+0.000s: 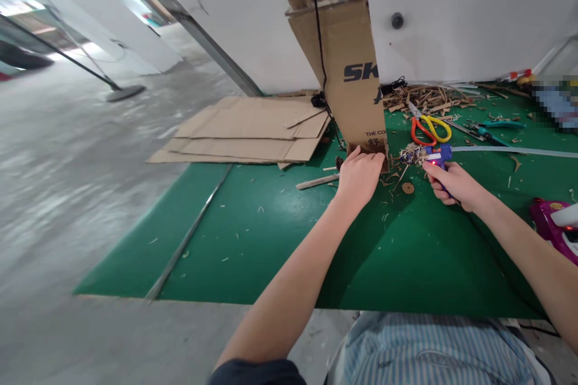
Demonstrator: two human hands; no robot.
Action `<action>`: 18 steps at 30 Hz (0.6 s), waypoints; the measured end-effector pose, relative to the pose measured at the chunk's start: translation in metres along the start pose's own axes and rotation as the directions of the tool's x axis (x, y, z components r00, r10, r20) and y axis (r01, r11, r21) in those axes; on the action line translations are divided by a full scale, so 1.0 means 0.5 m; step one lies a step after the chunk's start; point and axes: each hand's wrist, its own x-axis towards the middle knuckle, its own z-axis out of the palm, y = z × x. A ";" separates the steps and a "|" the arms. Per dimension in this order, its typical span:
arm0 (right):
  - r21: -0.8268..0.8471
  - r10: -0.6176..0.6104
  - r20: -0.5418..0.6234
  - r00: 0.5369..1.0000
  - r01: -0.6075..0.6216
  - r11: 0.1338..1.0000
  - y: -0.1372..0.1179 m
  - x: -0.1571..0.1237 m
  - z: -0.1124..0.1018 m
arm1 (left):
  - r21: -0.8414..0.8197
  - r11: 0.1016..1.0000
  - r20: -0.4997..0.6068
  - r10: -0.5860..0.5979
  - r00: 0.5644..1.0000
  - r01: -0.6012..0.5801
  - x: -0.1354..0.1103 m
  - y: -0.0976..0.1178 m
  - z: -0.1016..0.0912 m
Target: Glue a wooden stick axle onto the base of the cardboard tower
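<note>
A tall cardboard tower (350, 65) with dark printed letters stands tilted on the green mat (280, 234). My left hand (360, 175) grips the tower's base, fingers curled over its bottom edge. My right hand (453, 183) is closed round the handle of a blue hot glue gun (434, 156), whose red light glows. Its nozzle points left toward the tower's base, a short gap away. A small cardboard disc (407, 188) lies on the mat between my two hands.
Flat cardboard sheets (253, 129) lie at the mat's far left. Orange and yellow scissors (428, 128), teal pliers (490, 130) and cardboard scraps (424, 97) sit behind the gun. A pink object (553, 228) is at right. A black cable (320, 29) hangs down the tower.
</note>
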 end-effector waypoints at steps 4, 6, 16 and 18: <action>0.009 -0.008 0.003 1.000 0.008 1.000 0.001 0.001 -0.001 | -0.010 1.000 -0.009 0.001 1.000 -0.001 0.000 -0.001 0.001; 0.012 -0.008 0.006 1.000 0.008 1.000 0.002 0.002 -0.002 | -0.023 1.000 -0.015 0.001 1.000 -0.002 0.000 -0.001 0.002; 0.049 -0.021 0.026 0.999 0.019 0.999 0.008 0.003 -0.007 | -0.018 1.000 -0.002 0.008 1.000 -0.009 -0.001 -0.002 0.005; 0.053 -0.023 0.026 0.999 0.022 0.998 0.007 0.003 -0.007 | -0.011 1.000 -0.012 -0.002 1.000 0.002 -0.001 -0.003 0.008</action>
